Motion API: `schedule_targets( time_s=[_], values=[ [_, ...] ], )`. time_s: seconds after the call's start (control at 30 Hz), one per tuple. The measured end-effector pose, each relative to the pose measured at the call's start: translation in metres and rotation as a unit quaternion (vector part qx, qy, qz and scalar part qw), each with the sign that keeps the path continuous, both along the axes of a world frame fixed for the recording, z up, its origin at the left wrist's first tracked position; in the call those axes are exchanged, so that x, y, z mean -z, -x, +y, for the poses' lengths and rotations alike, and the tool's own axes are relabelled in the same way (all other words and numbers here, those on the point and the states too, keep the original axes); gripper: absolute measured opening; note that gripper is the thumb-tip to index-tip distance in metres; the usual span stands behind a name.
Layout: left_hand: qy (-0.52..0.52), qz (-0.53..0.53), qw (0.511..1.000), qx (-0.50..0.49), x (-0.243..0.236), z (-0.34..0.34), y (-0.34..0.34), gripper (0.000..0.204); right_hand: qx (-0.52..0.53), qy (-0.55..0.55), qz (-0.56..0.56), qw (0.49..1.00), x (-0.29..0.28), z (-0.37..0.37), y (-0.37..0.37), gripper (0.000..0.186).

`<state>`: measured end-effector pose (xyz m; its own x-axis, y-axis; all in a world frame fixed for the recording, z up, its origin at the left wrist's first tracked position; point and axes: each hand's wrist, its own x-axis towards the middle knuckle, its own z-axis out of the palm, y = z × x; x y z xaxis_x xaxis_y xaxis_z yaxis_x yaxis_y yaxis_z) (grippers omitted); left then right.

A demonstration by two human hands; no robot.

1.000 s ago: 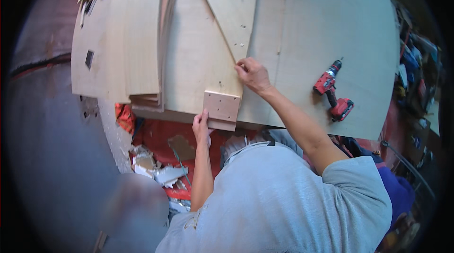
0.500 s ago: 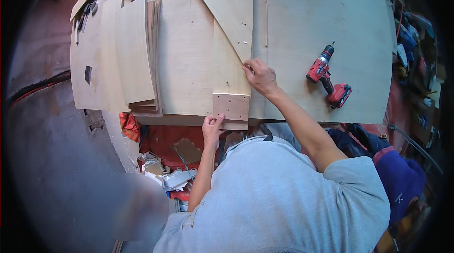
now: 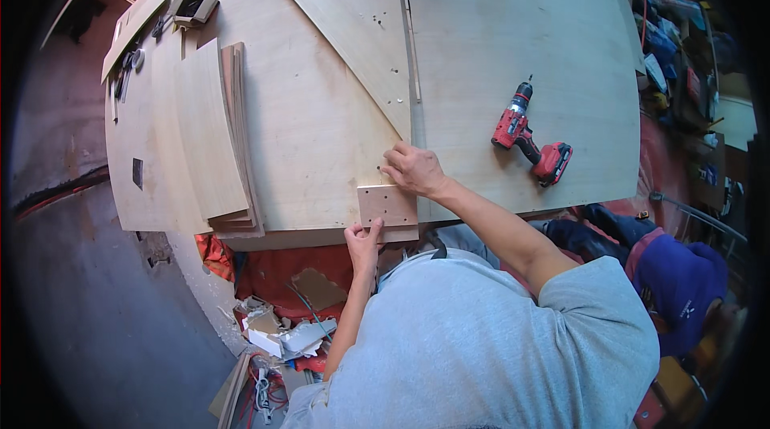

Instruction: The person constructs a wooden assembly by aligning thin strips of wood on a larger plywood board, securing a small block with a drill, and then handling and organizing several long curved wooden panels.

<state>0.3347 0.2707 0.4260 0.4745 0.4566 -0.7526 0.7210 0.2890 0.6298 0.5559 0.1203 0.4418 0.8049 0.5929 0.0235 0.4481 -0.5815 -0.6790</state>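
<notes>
A small rectangular plywood plate [image 3: 377,206] with several dark holes or screw heads lies at the near edge of the large board. My left hand [image 3: 364,244] grips the plate's lower left corner, thumb on top and fingers at its edge. Just above the plate's upper right edge is my right hand [image 3: 415,170], its fingers curled together in a pinch. Whatever they may hold is too small to make out. A long diagonal wooden strip [image 3: 337,36] ends just beyond the right hand.
On the right of the large board [image 3: 457,28] lies a red and black cordless drill [image 3: 514,122]. Stacked curved plywood strips [image 3: 210,132] lie on the left, with a small box [image 3: 195,10] and tools behind. Scrap [image 3: 289,339] litters the space below.
My right hand has come nearer, from the diagonal strip's tip to the plate's upper edge. My left hand keeps its place at the plate's corner. The whole view has shifted slightly.
</notes>
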Motion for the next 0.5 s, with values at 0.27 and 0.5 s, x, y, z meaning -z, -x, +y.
schedule_targets(
  time_s=[0.27,0.5],
  values=[
    [-0.016,0.001,0.999,0.035,-0.009,-0.003,-0.003,0.078,-0.014,0.007,0.000,1.000,0.008,0.004,0.006,0.020],
    [-0.014,-0.027,0.998,0.046,-0.005,-0.008,-0.003,0.075,0.009,-0.020,-0.007,1.000,0.014,0.007,0.012,0.014]
  ],
)
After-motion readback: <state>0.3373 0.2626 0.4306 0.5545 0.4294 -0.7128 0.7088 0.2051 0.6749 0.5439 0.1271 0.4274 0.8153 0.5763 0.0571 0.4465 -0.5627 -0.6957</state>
